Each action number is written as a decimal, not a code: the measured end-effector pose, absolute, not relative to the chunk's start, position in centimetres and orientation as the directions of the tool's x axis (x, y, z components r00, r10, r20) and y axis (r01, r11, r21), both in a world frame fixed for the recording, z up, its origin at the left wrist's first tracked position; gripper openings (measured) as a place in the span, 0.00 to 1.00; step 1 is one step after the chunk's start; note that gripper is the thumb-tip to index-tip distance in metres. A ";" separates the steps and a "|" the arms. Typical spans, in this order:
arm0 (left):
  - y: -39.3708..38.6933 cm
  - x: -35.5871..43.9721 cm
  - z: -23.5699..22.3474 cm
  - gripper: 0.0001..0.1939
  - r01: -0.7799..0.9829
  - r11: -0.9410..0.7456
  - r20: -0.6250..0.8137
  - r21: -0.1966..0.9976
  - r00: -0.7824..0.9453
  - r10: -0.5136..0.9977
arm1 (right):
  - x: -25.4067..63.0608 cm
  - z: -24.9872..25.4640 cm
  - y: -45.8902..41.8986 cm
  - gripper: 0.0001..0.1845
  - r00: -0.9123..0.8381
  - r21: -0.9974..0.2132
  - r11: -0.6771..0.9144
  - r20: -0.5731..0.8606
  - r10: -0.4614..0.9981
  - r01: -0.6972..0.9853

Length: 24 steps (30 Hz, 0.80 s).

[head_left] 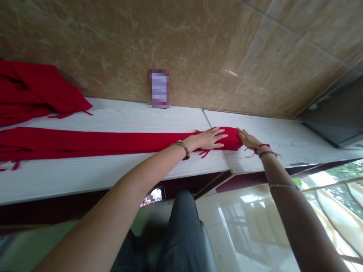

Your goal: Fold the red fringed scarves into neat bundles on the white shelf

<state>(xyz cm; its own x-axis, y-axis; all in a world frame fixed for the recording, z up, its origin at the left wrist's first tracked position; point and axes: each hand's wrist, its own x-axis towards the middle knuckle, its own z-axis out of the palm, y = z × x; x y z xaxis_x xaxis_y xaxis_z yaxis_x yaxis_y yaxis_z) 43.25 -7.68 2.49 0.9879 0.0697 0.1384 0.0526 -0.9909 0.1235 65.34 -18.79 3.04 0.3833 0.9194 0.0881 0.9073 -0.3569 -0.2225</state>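
We note the long red cloth [113, 142] running left to right along the white tabletop [127, 117], its right end folded in flat layers. The left hand [209, 139] lies on this folded end, fingers spread wide. The right hand [249, 140] touches its right edge; we cannot tell whether the fingers grip. Far left: a second red cloth [42, 88], bunched.

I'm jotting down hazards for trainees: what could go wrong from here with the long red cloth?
The bracelet by the left hand might snag the cloth close by. Loose ends of the red cord near the right hand might catch too. Fringe poking out beside the left hand could get creased.
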 end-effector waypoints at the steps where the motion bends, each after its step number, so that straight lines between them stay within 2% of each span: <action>1: -7.7 43.1 2.8 0.31 0.056 -0.989 0.136 0.138 0.988 0.074 | 65.5 3.5 -19.0 0.24 0.397 -0.220 -0.366 0.121 0.910 0.904; 3: -7.7 42.7 3.6 0.33 0.061 -0.984 0.133 0.168 0.988 0.084 | 65.4 4.7 -19.3 0.24 0.383 -0.234 -0.331 0.237 0.893 0.914; 6: -7.2 41.2 4.8 0.35 0.084 -0.978 0.127 0.193 0.986 0.109 | 63.2 6.8 -19.4 0.23 0.295 -0.263 -0.197 0.413 0.861 0.944; 9: -5.9 38.6 5.0 0.38 0.129 -0.973 0.092 0.189 0.985 0.149 | 58.9 8.2 -18.7 0.22 0.179 -0.266 -0.052 0.480 0.859 0.963; 13: -3.7 32.9 3.8 0.39 0.234 -0.952 -0.014 0.199 0.972 0.236 | 52.1 7.2 -16.1 0.20 -0.021 -0.239 0.130 0.411 0.911 0.962; 17: -2.3 26.2 2.2 0.38 0.384 -0.899 -0.125 0.208 0.922 0.365 | 46.5 3.3 -13.0 0.20 -0.144 -0.184 0.209 0.315 0.938 0.960; 20: -1.9 22.7 1.5 0.35 0.450 -0.873 -0.112 0.186 0.893 0.436 | 43.9 0.6 -11.7 0.22 -0.166 -0.160 0.216 0.279 0.946 0.963; 24: -2.2 20.6 1.3 0.32 0.466 -0.874 -0.038 0.140 0.884 0.465 | 43.2 -1.2 -11.1 0.24 -0.185 -0.196 0.242 0.268 0.945 0.950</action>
